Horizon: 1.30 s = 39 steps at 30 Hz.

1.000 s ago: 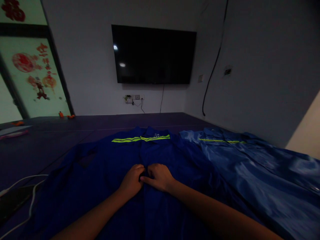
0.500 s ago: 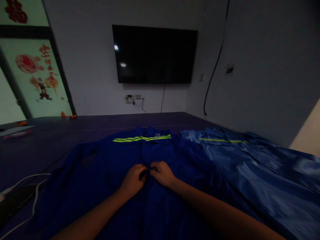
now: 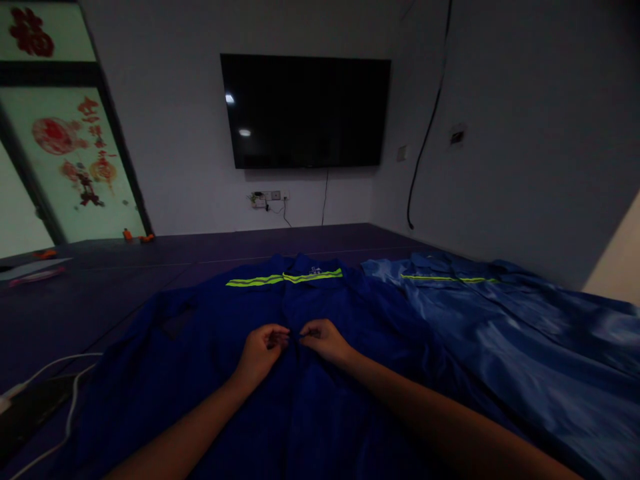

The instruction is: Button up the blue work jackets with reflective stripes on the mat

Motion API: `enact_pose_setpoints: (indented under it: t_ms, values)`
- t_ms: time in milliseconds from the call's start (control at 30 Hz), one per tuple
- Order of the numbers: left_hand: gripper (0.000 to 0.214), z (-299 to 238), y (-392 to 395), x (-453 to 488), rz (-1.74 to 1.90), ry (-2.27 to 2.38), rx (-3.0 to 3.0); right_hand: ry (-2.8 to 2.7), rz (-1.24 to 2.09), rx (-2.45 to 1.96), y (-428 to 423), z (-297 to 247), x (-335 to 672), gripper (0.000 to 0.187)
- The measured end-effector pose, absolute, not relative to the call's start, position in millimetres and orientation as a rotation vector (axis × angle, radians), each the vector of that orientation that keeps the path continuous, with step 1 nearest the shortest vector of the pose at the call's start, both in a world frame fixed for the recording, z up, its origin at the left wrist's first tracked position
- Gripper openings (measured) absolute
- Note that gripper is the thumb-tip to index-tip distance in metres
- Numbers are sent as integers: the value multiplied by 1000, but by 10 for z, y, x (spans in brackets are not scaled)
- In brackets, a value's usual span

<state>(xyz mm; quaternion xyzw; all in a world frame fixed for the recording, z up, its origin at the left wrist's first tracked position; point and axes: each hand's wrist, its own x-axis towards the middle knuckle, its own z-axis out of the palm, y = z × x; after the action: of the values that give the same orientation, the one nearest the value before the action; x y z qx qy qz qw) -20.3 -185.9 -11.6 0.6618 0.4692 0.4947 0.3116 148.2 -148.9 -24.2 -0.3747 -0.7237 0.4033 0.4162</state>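
Dark blue jacket [image 3: 200, 373] lies spread flat on the dark purple floor [image 3: 100, 293], filling the lower middle of the frame, its yellow reflective stripe [image 3: 283, 279] at the far end. A lighter blue jacket [image 3: 500, 333] lies just beside it, at the right of the frame. A black television [image 3: 305, 110] hangs on the wall, upper centre. Both hands meet at the centre: the left hand [image 3: 260, 350] and right hand [image 3: 325, 339] each pinch the dark jacket's front opening, fingertips nearly touching. A white cable [image 3: 55, 363] curls at lower left.
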Motion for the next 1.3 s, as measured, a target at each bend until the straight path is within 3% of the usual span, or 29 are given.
enact_pose_setpoints:
  t_ms: [467, 1300]
  values:
    - [22, -132, -1860, -193, 1300, 1264, 1770, -1818, 1046, -939, -1538, -217, 1458, 20]
    - [24, -87, -1938, -158, 1281, 1265, 1806, -1980, 748, -1063, -1587, -234, 1433, 8]
